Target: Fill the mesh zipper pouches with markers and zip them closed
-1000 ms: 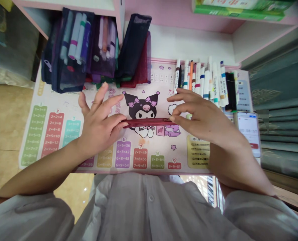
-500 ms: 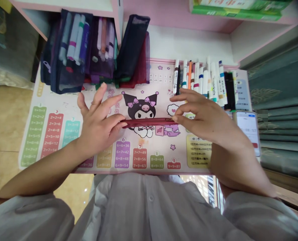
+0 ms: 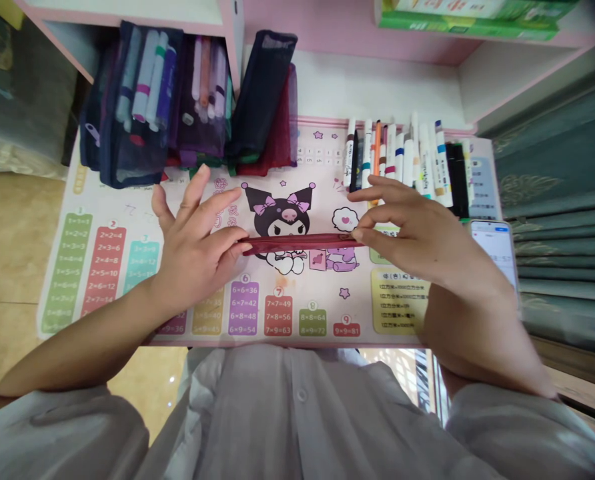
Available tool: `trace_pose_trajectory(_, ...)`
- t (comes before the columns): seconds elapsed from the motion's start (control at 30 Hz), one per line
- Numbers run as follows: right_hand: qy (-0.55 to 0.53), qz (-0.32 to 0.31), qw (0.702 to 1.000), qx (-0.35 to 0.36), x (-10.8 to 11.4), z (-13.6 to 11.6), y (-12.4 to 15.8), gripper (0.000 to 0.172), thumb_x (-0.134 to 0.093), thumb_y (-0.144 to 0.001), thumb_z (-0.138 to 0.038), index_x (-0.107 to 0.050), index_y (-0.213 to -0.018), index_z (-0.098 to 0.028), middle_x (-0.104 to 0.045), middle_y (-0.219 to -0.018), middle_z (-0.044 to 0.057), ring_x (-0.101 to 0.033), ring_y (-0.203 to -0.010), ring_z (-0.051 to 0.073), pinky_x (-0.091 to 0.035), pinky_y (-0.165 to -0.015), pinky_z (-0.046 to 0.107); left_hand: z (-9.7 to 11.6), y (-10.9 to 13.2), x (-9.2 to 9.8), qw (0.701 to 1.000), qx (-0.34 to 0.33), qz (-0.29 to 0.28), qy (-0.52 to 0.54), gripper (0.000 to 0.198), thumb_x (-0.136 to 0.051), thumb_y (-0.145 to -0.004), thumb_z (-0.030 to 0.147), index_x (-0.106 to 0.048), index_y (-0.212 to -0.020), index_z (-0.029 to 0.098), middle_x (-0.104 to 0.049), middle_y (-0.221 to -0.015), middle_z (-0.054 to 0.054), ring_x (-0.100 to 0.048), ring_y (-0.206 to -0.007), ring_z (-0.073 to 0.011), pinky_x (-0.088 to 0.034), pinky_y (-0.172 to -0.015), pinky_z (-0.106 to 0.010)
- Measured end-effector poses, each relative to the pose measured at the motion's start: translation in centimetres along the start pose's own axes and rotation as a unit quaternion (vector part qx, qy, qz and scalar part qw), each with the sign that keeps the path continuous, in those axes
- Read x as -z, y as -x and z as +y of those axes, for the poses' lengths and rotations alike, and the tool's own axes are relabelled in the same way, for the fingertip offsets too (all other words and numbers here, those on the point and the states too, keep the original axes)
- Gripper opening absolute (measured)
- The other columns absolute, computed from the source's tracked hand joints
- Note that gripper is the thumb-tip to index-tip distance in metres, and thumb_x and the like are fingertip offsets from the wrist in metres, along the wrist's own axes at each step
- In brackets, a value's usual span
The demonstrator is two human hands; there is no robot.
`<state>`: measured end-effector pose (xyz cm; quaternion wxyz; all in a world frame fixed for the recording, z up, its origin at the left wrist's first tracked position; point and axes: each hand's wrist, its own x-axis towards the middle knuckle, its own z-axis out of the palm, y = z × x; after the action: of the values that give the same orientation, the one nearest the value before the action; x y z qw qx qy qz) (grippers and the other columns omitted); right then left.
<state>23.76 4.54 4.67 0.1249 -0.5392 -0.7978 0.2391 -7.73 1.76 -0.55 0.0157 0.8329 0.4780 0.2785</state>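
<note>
A dark red zippered pouch is held edge-on above the desk mat, its zipper side facing up. My left hand pinches the pouch's left end between thumb and forefinger, the other fingers spread upward. At the opposite end, my right hand has thumb and forefinger closed at the zipper slider, with its remaining fingers raised. The small pull itself is mostly hidden by the fingertips. Whether anything is inside the pouch cannot be seen.
Behind my left hand, dark blue mesh pouches hold several markers, beside a purple mesh pouch and a leaning navy pouch. Loose markers lie at the back right. A phone rests at the right edge; green books sit on the shelf.
My right hand has shifted slightly to the right with the zipper slider, along the pouch's top edge. The left hand keeps its pinch in nearly the same place.
</note>
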Motion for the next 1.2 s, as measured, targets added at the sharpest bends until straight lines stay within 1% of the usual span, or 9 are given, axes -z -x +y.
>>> trace_pose_trajectory(0.17,-0.001,0.004,1.0,-0.004,0.3,0.2,0.2,0.017,-0.06,-0.084,-0.032,-0.07,-0.069,-0.029,-0.069,-0.125,-0.001,-0.047,-0.139,0.032,-0.042,-0.112,0.06,0.0,0.0,0.0,1.0,-0.004,-0.001,-0.009,0.007,-0.064,-0.086,0.032,-0.069,-0.081,0.033,-0.06,-0.141,0.008,-0.03,-0.15,-0.0309,-0.001,-0.124,-0.063)
trace_pose_trajectory(0.4,-0.003,0.01,1.0,-0.003,0.4,0.3,0.4,0.018,-0.061,-0.083,-0.032,-0.069,-0.068,-0.028,-0.07,-0.123,-0.001,-0.048,-0.139,0.032,-0.042,-0.112,0.061,-0.1,0.0,0.0,1.0,-0.007,0.005,-0.015,0.006,-0.065,-0.085,0.032,-0.069,-0.082,0.035,-0.059,-0.14,0.01,-0.031,-0.149,-0.0309,-0.001,-0.124,-0.064)
trace_pose_trajectory(0.6,0.008,0.017,1.0,0.005,0.5,0.8,0.5,0.018,-0.061,-0.083,-0.033,-0.067,-0.067,-0.027,-0.07,-0.123,0.0,-0.05,-0.137,0.032,-0.041,-0.113,0.06,0.0,0.0,0.0,1.0,-0.004,0.001,-0.008,0.006,-0.065,-0.085,0.031,-0.069,-0.082,0.035,-0.059,-0.141,0.009,-0.03,-0.15,-0.0309,0.0,-0.124,-0.064)
trace_pose_trajectory(0.73,0.013,0.017,1.0,0.003,0.5,1.1,0.7,0.018,-0.061,-0.084,-0.032,-0.066,-0.067,-0.027,-0.07,-0.123,0.002,-0.049,-0.138,0.032,-0.042,-0.114,0.059,0.0,0.0,-0.1,1.0,0.003,0.0,0.012,0.009,-0.065,-0.085,0.031,-0.07,-0.085,0.037,-0.057,-0.143,0.011,-0.028,-0.151,-0.0308,0.004,-0.124,-0.062)
trace_pose_trajectory(0.83,0.016,0.022,1.0,-0.005,0.6,1.3,0.8,0.018,-0.061,-0.082,-0.033,-0.066,-0.066,-0.027,-0.07,-0.123,0.002,-0.049,-0.138,0.032,-0.044,-0.112,0.058,-0.1,0.0,-0.1,1.0,0.0,0.001,0.008,0.008,-0.065,-0.084,0.031,-0.07,-0.085,0.037,-0.058,-0.142,0.01,-0.028,-0.15,-0.0307,0.002,-0.124,-0.063)
trace_pose_trajectory(0.97,0.014,0.035,0.999,-0.025,0.8,1.5,0.9,0.018,-0.061,-0.082,-0.034,-0.066,-0.066,-0.027,-0.071,-0.123,0.002,-0.048,-0.139,0.033,-0.047,-0.109,0.059,0.0,0.0,0.0,1.0,0.0,0.001,0.0,0.007,-0.065,-0.085,0.031,-0.069,-0.081,0.034,-0.059,-0.141,0.008,-0.029,-0.15,-0.0311,-0.002,-0.123,-0.064)
trace_pose_trajectory(1.1,0.015,0.033,0.999,-0.027,0.9,1.7,1.1,0.017,-0.061,-0.082,-0.033,-0.066,-0.066,-0.028,-0.07,-0.123,-0.001,-0.049,-0.139,0.033,-0.048,-0.108,0.058,-0.1,0.0,0.1,1.0,0.003,-0.004,0.013,0.007,-0.064,-0.085,0.031,-0.07,-0.082,0.035,-0.058,-0.142,0.01,-0.028,-0.15,-0.0316,0.004,-0.124,-0.062)
trace_pose_trajectory(1.2,0.018,0.037,0.999,-0.035,1.1,1.9,1.3,0.017,-0.062,-0.082,-0.033,-0.065,-0.067,-0.03,-0.07,-0.123,-0.003,-0.049,-0.138,0.033,-0.048,-0.107,0.057,-0.2,0.0,0.1,1.0,-0.002,-0.004,0.003,0.008,-0.064,-0.085,0.032,-0.071,-0.087,0.037,-0.057,-0.143,0.01,-0.027,-0.151,-0.0311,0.004,-0.125,-0.062)
